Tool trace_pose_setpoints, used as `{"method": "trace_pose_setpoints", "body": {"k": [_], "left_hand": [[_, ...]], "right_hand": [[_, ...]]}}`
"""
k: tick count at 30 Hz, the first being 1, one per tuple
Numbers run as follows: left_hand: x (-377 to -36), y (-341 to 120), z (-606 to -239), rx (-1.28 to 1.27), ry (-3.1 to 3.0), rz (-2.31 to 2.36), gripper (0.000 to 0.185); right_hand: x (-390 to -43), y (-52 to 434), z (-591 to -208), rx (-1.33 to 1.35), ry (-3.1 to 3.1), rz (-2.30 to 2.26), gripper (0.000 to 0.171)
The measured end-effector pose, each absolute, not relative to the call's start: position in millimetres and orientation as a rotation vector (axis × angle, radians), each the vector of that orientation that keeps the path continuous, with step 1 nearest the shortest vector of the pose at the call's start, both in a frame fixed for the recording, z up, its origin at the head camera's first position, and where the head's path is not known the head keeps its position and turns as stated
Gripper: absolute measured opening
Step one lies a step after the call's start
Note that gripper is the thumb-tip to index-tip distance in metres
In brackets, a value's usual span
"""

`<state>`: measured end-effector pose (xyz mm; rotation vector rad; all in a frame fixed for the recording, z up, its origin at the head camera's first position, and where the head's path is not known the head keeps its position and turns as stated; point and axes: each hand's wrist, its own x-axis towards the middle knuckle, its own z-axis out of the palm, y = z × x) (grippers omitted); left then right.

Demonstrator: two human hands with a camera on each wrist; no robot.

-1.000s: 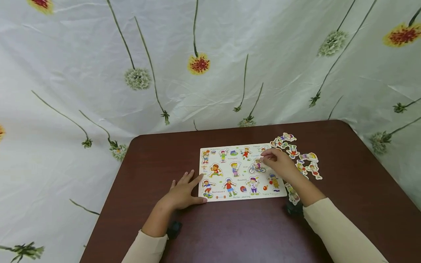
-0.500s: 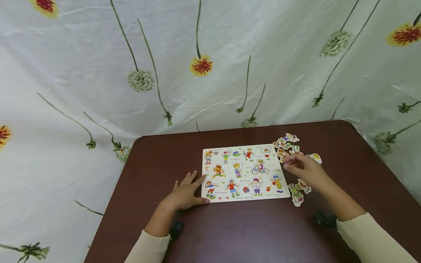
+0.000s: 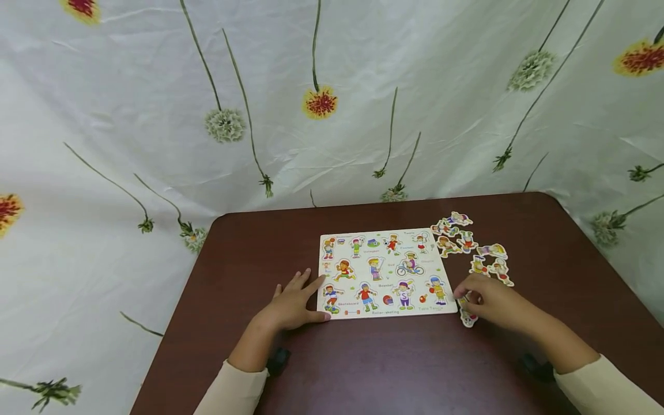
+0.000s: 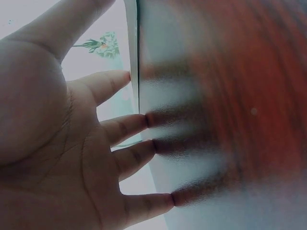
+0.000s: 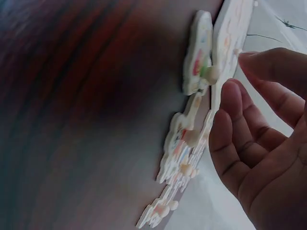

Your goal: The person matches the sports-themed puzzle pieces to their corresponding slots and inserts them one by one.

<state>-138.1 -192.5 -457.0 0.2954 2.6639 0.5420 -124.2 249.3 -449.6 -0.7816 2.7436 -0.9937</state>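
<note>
A white peg puzzle board [image 3: 381, 271] printed with sporting children lies on the dark table. My left hand [image 3: 290, 305] is spread at its left edge, thumb at the near corner and index fingertip on the rim. In the left wrist view the fingers [image 4: 136, 158] reach down to the tabletop. My right hand [image 3: 493, 300] hovers beside the board's near right corner, over a knobbed puzzle piece [image 3: 468, 319] that it partly covers. The right wrist view shows that piece [image 5: 197, 57] on the table, with the loosely bent fingers [image 5: 230, 158] apart from it and holding nothing.
Several more cutout puzzle pieces [image 3: 467, 242] with small knobs lie along the board's right side, some overlapping. A flower-printed cloth [image 3: 353, 150] hangs behind the table [image 3: 270, 242].
My right hand has moved from over the board's right part, past the pieces beside it, then toward me to its near right corner. The left hand stays on the board's edge.
</note>
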Motion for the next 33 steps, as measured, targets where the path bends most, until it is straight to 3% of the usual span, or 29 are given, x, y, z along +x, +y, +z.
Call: {"method": "trace_pose_setpoints", "body": {"k": [13, 26, 33], "left_hand": [[-138, -192, -460, 0.295, 2.670, 0.559, 0.090], [-137, -192, -463, 0.301, 2.688, 0.550, 0.091], [-136, -192, -464, 0.298, 2.686, 0.552, 0.091]], "right_hand": [[-124, 254, -460, -0.810, 2.796, -0.729, 0.023], [-121, 260, -460, -0.836, 2.763, -0.795, 0.020], [-127, 263, -442, -0.851, 2.658, -0.967, 0.016]]}}
